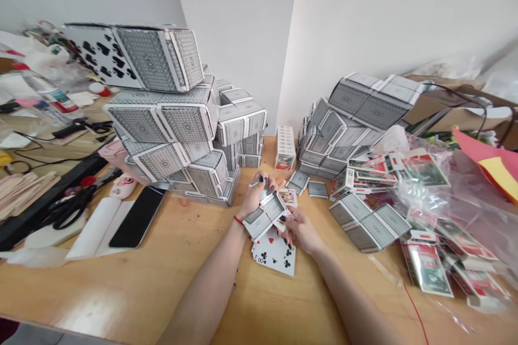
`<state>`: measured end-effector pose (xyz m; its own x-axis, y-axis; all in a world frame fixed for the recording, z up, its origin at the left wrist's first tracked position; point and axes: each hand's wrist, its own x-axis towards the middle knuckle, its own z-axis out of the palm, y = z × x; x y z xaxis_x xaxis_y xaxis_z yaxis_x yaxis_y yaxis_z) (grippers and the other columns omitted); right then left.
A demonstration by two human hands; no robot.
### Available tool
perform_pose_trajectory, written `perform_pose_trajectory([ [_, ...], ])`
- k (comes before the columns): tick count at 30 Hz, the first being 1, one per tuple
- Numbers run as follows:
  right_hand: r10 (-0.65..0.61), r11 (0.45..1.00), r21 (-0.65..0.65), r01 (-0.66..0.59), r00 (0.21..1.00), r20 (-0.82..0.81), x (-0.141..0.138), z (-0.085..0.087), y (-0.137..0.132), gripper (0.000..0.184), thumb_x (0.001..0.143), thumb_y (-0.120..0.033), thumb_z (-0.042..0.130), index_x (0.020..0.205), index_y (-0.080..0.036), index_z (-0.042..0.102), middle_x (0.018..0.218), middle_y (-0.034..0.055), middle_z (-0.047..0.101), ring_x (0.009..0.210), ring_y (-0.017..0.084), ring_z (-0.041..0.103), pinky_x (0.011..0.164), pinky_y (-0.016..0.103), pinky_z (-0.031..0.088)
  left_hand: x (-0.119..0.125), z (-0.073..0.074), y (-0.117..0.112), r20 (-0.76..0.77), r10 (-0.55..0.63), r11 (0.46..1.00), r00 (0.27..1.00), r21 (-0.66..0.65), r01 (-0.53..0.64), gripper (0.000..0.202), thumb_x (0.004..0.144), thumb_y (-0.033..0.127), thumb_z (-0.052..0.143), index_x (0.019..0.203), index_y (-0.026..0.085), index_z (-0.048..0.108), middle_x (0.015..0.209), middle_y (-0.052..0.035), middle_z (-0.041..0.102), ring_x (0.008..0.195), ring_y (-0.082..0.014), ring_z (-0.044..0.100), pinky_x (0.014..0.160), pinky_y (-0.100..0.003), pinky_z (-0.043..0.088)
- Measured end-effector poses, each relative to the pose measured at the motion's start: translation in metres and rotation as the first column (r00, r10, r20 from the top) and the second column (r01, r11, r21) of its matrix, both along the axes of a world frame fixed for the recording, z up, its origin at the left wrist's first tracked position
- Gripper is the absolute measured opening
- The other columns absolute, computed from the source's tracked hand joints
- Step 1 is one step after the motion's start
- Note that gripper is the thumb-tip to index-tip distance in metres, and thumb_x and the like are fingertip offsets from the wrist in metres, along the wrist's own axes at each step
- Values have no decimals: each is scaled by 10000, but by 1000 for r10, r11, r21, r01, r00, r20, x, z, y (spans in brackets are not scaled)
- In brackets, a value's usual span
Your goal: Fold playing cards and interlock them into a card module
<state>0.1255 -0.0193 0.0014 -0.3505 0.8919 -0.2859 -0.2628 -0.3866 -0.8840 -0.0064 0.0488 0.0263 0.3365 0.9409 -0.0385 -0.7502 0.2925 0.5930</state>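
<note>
My left hand [256, 195] is closed around a small block of folded playing cards [265, 216], grey-patterned backs outward. My right hand [300, 230] is closed at the block's lower right, its fingers on a face card [282, 222] partly hidden by the block. Under both hands, loose playing cards [275, 253] lie face up on the table, an eight of clubs on top. Another face card [288, 197] shows just behind the block. Beyond my hands, grey-backed cards [298, 182] lie face down in small piles.
Tall stacks of card-built blocks stand at left [165, 118] and right [340, 124]. A joined card block [370, 223] and card boxes [427, 267] lie right, among clear plastic. A phone [138, 216] and black scissors [76, 202] lie left. A card-box row [285, 148] stands behind.
</note>
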Motion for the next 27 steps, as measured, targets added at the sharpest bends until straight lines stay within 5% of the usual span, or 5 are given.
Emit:
perform_pose_trajectory([
  [10, 59, 998, -19, -61, 993, -100, -3, 4, -1, 248, 713, -353, 577, 814, -168, 447, 642, 9, 611, 406, 71, 526, 350, 159, 362, -9, 4, 3, 138, -5, 1000, 990, 29, 1, 291, 682, 392, 611, 678, 191, 402, 642, 27, 383, 577, -89, 425, 851, -396, 384],
  [17, 57, 997, -42, -62, 991, -121, -3, 4, -1, 226, 691, -305, 596, 805, -163, 463, 628, 6, 609, 389, 69, 517, 339, 155, 359, -6, 4, 0, 43, 11, 998, 999, -56, -9, 322, 694, 414, 597, 655, 195, 365, 619, 40, 355, 535, -73, 378, 821, -364, 401],
  [22, 44, 998, -47, -51, 990, -134, -3, 4, -1, 204, 689, -286, 596, 768, -162, 455, 620, 1, 612, 363, 59, 508, 324, 146, 355, -4, 4, -1, 88, -17, 1000, 996, 16, 16, 318, 697, 380, 607, 645, 194, 354, 619, 41, 349, 532, -72, 375, 804, -339, 401],
  [27, 19, 999, -45, -25, 992, -129, -4, 4, -1, 306, 700, -282, 580, 927, -181, 402, 603, -10, 619, 341, 75, 512, 305, 145, 353, -3, 1, -2, 45, -22, 1000, 999, 0, 23, 323, 709, 385, 593, 654, 195, 338, 619, 45, 371, 524, -69, 382, 794, -332, 406],
])
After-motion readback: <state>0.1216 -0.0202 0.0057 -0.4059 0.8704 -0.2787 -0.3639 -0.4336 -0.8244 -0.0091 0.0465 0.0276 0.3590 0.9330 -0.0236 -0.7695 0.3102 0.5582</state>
